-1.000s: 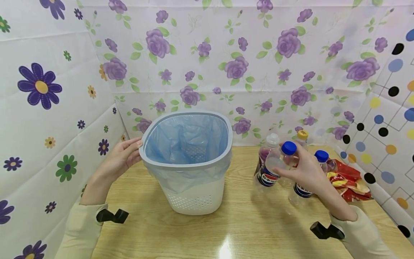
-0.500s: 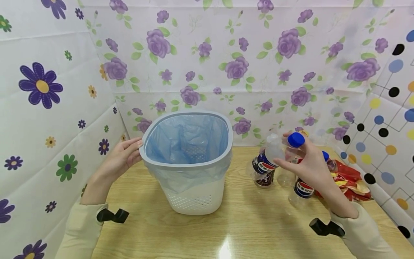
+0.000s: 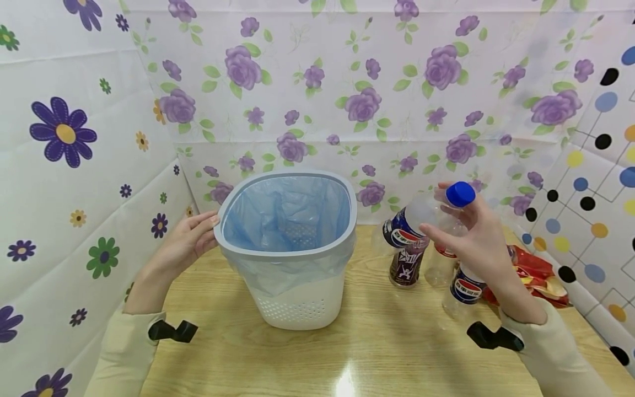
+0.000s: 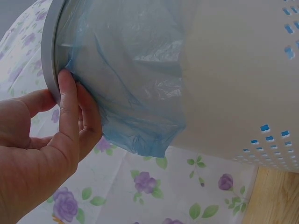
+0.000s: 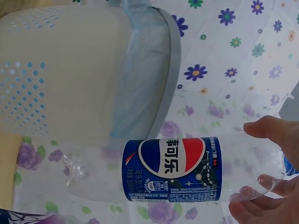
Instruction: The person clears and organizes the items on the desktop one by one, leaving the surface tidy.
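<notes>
Nearest the viewer, two cream sleeves enter from the lower corners, each wrist carrying a black camera clip. The right hand [image 3: 478, 237] has its grip closed round the neck end of an empty clear cola bottle [image 3: 414, 223] with a blue cap [image 3: 460, 194]; the bottle is held off the table [image 3: 367, 353], tilted with its base toward the bin, just right of the bin's rim and not yet over the opening. In the right wrist view the thumb and fingers [image 5: 273, 133] curl round the clear plastic beside the blue label [image 5: 171, 169]. The left hand [image 3: 186, 242] lies against the left side of the waste bin [image 3: 297, 306], its fingers fairly straight, touching the grey rim [image 3: 233, 198]; the left wrist view shows the thumb [image 4: 69, 116] pressed on the rim edge beside the blue liner [image 4: 135, 93]. Judged from this, the work is at an early stage: the blue liner appears to hold nothing, one bottle is lifted, and several remain standing, namely a dark-labelled bottle [image 3: 408, 264], a second cola bottle [image 3: 463, 286] and at least one more partly hidden behind the hand, with a red snack wrapper [image 3: 538, 270] lying at the right edge. The table is pale wood-grain laminate with a glare spot near the front. Behind it, sheets printed with purple roses [image 3: 362, 105] form the back wall, daisies the left, coloured dots the right.
</notes>
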Demonstrator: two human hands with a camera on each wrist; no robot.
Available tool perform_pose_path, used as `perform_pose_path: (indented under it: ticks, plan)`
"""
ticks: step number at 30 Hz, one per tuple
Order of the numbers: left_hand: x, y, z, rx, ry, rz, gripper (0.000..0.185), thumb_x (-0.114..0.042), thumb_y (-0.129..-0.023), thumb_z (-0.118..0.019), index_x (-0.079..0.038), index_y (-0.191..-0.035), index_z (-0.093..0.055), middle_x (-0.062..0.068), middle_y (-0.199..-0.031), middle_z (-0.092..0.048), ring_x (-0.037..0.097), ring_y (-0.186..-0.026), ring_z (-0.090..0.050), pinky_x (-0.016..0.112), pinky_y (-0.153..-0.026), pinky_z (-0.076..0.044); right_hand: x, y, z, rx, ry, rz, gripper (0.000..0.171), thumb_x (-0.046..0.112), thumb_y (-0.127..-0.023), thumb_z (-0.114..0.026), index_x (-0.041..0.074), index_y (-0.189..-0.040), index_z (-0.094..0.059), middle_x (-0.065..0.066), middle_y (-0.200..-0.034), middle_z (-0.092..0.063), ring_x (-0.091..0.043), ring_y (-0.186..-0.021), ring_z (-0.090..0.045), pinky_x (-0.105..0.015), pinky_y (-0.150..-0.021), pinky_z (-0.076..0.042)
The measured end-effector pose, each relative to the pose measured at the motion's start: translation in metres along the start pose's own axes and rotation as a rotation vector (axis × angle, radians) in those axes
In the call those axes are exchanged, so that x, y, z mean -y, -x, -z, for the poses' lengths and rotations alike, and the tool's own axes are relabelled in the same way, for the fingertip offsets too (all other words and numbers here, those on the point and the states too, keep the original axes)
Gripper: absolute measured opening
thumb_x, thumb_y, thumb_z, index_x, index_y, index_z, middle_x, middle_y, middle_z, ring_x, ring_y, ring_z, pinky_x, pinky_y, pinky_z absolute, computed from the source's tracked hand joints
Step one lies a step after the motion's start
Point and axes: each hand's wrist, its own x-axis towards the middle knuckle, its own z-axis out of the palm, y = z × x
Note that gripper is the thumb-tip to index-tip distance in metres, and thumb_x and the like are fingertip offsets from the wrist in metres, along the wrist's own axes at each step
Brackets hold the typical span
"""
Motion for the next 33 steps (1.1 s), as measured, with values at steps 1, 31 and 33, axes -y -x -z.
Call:
perform_pose_path:
  ticks: [1, 31, 33]
  plan:
    - [0.000, 0.000, 0.000, 0.001, 0.000, -0.002, 0.058, -0.014, -0.104, -0.042, 0.019, -0.145, -0.016, -0.004, -0.120, -0.066, 0.006, -0.106, -0.066, 0.018, -0.089, -0.055, 0.003, -0.001, 0.000, -0.008, -0.005, 0.008, 0.069, -0.003, -0.076, -0.079, 0.010, -0.138, -0.050, -0.006, -0.133, -0.057, 0.006, -0.112, -0.057, -0.006, -0.095, -0.045]
    - [0.001, 0.000, 0.000, 0.015, 0.019, -0.005, 0.063, -0.014, -0.105, -0.040, 0.022, -0.144, -0.005, -0.007, -0.121, -0.064, 0.004, -0.107, -0.065, 0.016, -0.089, -0.054, 0.061, -0.046, -0.004, -0.235, -0.386, 0.263, 0.064, -0.009, -0.070, -0.080, 0.000, -0.129, -0.055, -0.008, -0.127, -0.058, -0.020, -0.115, -0.058, -0.019, -0.097, -0.050]
    - [0.001, 0.000, 0.000, 0.010, 0.019, -0.002, 0.063, -0.014, -0.105, -0.041, 0.022, -0.144, -0.006, -0.007, -0.121, -0.064, 0.004, -0.107, -0.066, 0.016, -0.089, -0.054, 0.065, -0.049, -0.006, -0.237, -0.396, 0.281, 0.064, -0.009, -0.070, -0.080, 0.000, -0.129, -0.055, -0.008, -0.127, -0.058, -0.021, -0.115, -0.058, -0.021, -0.097, -0.051]
